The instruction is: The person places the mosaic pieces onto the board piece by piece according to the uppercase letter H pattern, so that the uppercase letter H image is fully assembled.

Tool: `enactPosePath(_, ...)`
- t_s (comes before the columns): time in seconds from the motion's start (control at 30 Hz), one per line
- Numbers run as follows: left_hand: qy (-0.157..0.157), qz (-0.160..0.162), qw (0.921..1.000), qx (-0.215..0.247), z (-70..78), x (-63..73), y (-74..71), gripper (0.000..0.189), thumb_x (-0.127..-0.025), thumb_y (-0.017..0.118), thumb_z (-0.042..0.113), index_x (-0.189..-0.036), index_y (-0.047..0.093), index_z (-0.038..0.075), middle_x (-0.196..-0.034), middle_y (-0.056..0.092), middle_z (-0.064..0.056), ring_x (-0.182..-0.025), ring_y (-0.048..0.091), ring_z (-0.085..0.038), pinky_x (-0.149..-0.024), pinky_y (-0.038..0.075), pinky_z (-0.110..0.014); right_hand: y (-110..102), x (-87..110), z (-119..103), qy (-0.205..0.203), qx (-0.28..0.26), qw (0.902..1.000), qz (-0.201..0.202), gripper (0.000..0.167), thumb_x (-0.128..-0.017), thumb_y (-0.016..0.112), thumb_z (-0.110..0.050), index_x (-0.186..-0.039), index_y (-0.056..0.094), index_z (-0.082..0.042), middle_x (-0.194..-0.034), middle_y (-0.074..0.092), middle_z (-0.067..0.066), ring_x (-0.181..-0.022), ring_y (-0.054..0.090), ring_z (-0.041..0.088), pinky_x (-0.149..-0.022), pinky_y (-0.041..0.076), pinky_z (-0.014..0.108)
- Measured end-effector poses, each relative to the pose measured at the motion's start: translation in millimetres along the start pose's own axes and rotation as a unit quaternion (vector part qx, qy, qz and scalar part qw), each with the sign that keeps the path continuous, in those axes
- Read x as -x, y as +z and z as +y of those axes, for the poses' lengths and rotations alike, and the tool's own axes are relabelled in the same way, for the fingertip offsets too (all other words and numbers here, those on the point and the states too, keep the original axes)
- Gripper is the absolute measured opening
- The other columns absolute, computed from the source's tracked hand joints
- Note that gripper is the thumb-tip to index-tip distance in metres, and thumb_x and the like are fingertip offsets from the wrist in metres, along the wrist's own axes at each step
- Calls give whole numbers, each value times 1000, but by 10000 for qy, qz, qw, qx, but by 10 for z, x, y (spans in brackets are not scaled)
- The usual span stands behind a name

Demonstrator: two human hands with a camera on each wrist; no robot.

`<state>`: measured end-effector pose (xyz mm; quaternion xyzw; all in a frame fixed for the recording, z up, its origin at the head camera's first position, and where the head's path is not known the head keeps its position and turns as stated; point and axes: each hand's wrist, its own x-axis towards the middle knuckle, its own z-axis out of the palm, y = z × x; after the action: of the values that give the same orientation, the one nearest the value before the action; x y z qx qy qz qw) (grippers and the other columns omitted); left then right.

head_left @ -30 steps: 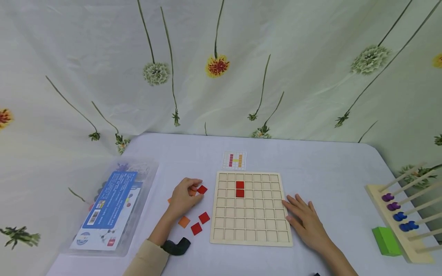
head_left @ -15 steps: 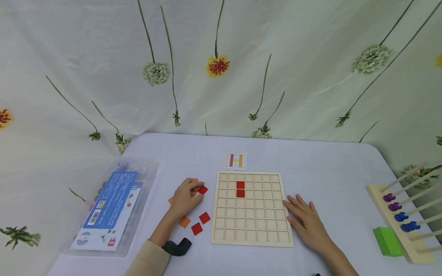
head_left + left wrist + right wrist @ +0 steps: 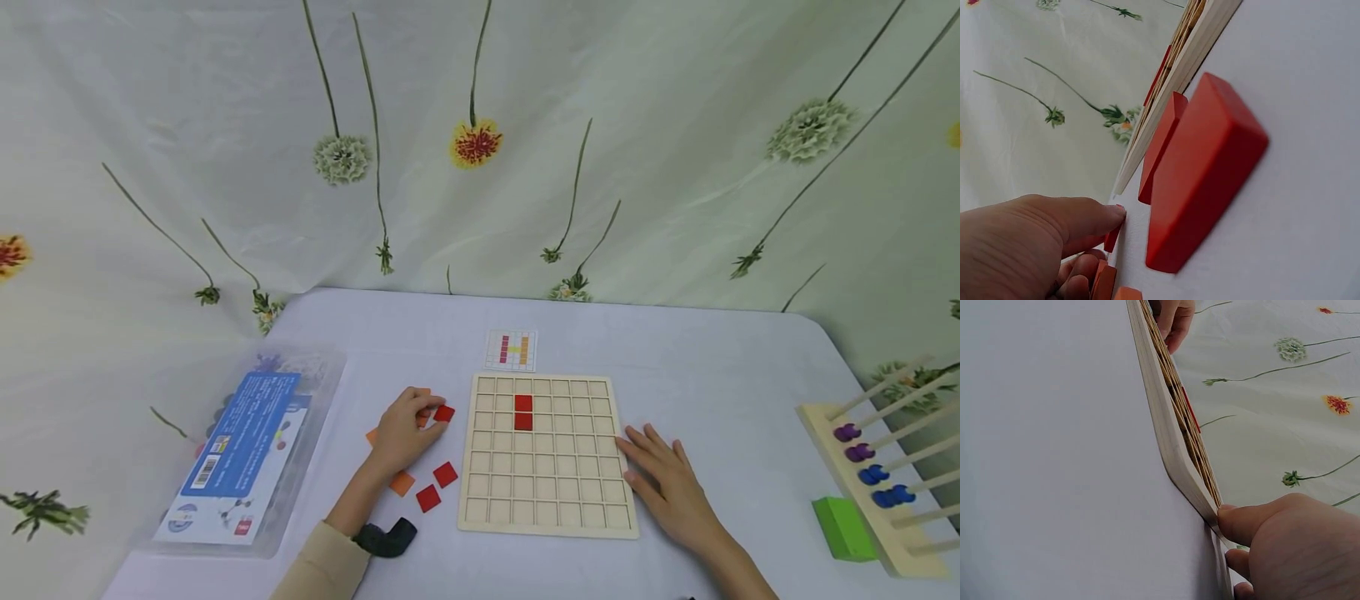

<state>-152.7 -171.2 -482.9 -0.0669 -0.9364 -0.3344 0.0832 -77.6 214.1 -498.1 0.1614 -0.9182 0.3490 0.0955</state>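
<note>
My left hand pinches a small red square tile between thumb and forefinger, just left of the wooden grid board. In the left wrist view the thumb lies against that tile, and two other red tiles stand out large nearby. Several orange tiles lie around and partly under this hand. Two red tiles sit one below the other in the board's cells. My right hand rests with extended fingers at the board's right edge; its thumb touches the rim in the right wrist view.
A card with a coloured H pattern lies behind the board. At the left is a clear plastic case with a blue and white label. On the right stand a wooden peg rack with purple and blue beads and a green block.
My left forefinger has come down onto the red tile, which has shifted slightly right toward the board. The right hand stays at the board's edge.
</note>
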Motion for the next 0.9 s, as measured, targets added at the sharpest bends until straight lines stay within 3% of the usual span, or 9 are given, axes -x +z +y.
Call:
enactPosePath(0.17,-8,-23,10000,-62,4,-5,12,33,-78,81,15,-108,73,7,-108,62,-9,-87,53,-18,-71,45,-29,-5,6,-7,11,-44,10000,3,43,-93,63,-16,-135,58,-10,-145,49,19,-141,31,45,-114,7,66)
enactPosePath(0.4,218,81,9997,-84,5,-1,5,32,-77,80,13,-107,73,6,-103,61,-8,-82,51,-15,-68,44,-29,-18,14,-34,109,-91,9999,-35,42,-95,62,-19,-135,58,-9,-145,48,21,-140,31,48,-114,6,66)
enactPosePath(0.67,148,7,9999,-72,29,1,-15,26,-79,79,13,-105,74,7,-102,60,-7,-82,51,-15,-69,45,-27,-20,6,-40,113,-73,9999,-38,42,-94,62,-18,-135,58,-9,-145,49,20,-140,31,48,-114,6,67)
enactPosePath(0.9,395,407,9975,416,5,17,-30,23,-78,81,11,-97,71,4,-80,56,-2,-71,51,-12,-63,45,-21,-10,7,-41,142,-47,9999,-67,42,-94,62,-19,-135,58,-10,-146,48,19,-141,31,45,-115,6,65)
